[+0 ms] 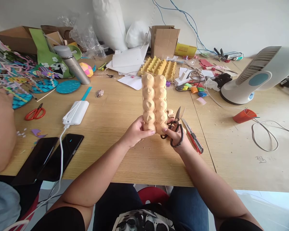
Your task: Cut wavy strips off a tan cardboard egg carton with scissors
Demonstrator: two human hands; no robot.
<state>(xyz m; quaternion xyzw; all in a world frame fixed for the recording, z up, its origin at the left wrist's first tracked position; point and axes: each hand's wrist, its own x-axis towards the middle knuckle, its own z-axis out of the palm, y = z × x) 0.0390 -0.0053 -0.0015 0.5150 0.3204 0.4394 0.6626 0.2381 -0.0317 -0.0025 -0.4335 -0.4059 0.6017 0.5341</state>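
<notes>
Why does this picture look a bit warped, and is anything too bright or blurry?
Head view: the fan near the right edge looks stretched and tilted, probably from a wide lens; glare whitens the floor at lower right; the egg carton in the middle shows no obvious blur.

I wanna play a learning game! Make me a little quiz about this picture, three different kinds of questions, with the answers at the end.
1. Pick one: what do the left hand and right hand hold up together?
A) a bottle
B) an egg carton
C) a phone

2. True or false: in the picture, the red scissors lie to the left of the fan.

3. Which hand also has the black scissors?

Key:
1. B, an egg carton
2. True
3. The right hand
</notes>
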